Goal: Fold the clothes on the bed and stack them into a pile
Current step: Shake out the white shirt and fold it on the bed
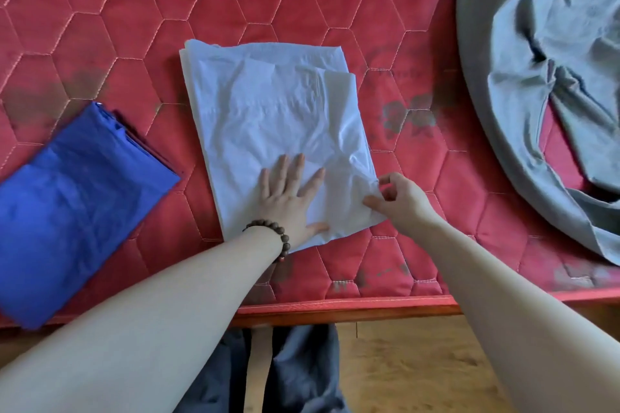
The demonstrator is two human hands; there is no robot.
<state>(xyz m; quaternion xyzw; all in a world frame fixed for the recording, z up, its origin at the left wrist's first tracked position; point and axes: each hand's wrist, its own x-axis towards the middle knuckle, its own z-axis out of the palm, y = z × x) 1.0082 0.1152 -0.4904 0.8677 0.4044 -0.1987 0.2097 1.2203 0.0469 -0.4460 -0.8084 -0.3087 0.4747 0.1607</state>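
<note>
White garment (278,117) lay folded into a rough rectangle on the red quilted bed (134,27), near the front edge, roughly centre of view. Long axis ran away from the person, tilted slightly left at the far end. A second folded layer showed at the far right corner.

Left hand (288,201) rested flat on the near part of the white garment, fingers straight and spread, palm down, thumb pointing toward the near right corner. Beaded bracelet (273,236) on that wrist.

Right hand (399,198) was at the garment's near right edge, thumb and forefinger pinching a bit of the cloth there; other fingers curled. Fabric wrinkled around the pinch.

Blue garment (77,204) sat folded on the bed to the left, apart from the white one, its near corner reaching the bed's front edge. A darker layer showed along its right side; couldn't tell if that was a separate item.

Grey garment (543,77) lay unfolded and rumpled at the right of the bed, well apart from the white one, running out of view at the right.

Wooden floor (419,365) below the bed edge. Person's dark trousers (302,369) visible at bottom centre.
</note>
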